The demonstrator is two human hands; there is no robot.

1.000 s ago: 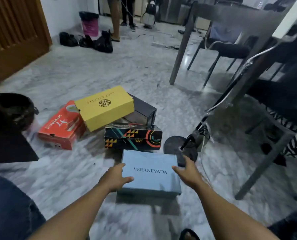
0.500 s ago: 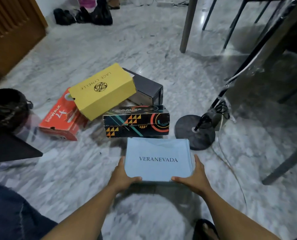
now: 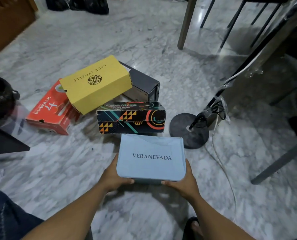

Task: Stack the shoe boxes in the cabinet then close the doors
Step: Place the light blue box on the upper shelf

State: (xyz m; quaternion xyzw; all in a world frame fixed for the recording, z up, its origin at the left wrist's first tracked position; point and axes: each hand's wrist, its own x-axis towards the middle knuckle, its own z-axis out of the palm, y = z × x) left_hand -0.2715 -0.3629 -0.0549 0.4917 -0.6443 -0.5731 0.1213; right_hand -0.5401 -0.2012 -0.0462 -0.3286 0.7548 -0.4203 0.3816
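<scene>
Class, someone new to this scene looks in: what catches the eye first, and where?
The pale blue box marked VERANEVADA, low in the middle, held at its sides by the left hand and right hand. Behind it, a bright yellow box lies tilted over a red box, beside a patterned box.

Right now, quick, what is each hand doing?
Left hand: holds the blue box by its left end.
Right hand: holds the same box by its right end.

The left hand (image 3: 112,175) and right hand (image 3: 184,181), earlier atop the blue box (image 3: 151,158), now grip its sides.
</scene>
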